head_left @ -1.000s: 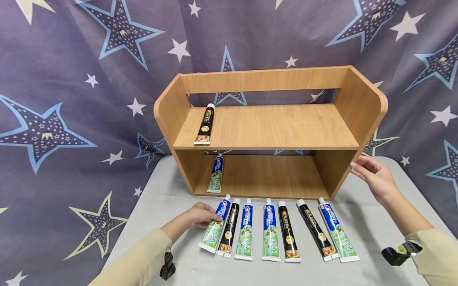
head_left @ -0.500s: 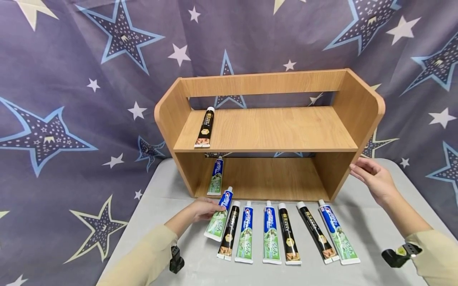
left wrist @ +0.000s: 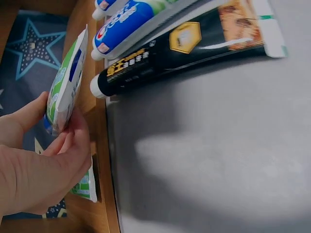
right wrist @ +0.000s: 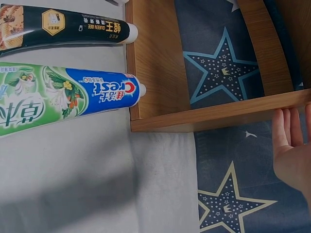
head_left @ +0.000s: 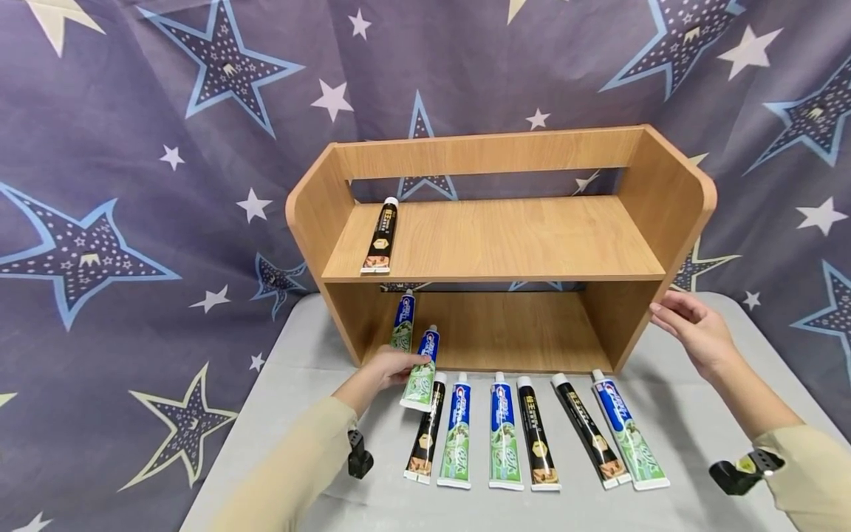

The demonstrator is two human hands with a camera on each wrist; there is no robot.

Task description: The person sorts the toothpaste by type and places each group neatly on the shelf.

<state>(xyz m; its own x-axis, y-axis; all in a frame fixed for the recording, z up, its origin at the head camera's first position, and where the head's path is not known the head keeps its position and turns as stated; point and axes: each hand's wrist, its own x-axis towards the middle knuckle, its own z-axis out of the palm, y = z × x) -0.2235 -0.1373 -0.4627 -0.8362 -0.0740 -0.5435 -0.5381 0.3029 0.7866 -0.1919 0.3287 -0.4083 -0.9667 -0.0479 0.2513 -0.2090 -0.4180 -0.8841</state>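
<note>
My left hand (head_left: 387, 367) pinches a blue-and-green toothpaste tube (head_left: 420, 383) between thumb and fingers, cap end pointing at the shelf. It is held just in front of the lower shelf board (head_left: 512, 332), over the top of a black toothpaste tube (head_left: 425, 440) on the table. Behind it, another blue-and-green tube (head_left: 402, 318) lies at the lower board's left, partly hidden by the hand. In the left wrist view the held tube (left wrist: 68, 82) is seen edge-on. My right hand (head_left: 698, 332) touches the outside of the wooden shelf's right side panel (head_left: 671, 199) with its fingertips.
A black toothpaste tube (head_left: 381, 236) lies at the left of the upper board (head_left: 512, 236). Several more tubes, black and blue-green, lie in a row on the grey table (head_left: 372, 495), their caps near the shelf's front edge. A starry curtain (head_left: 166, 295) hangs behind.
My left hand has lifted the leftmost blue-and-green toothpaste tube off the table and carried it forward and slightly right toward the lower board. The right hand stays at the side panel.
</note>
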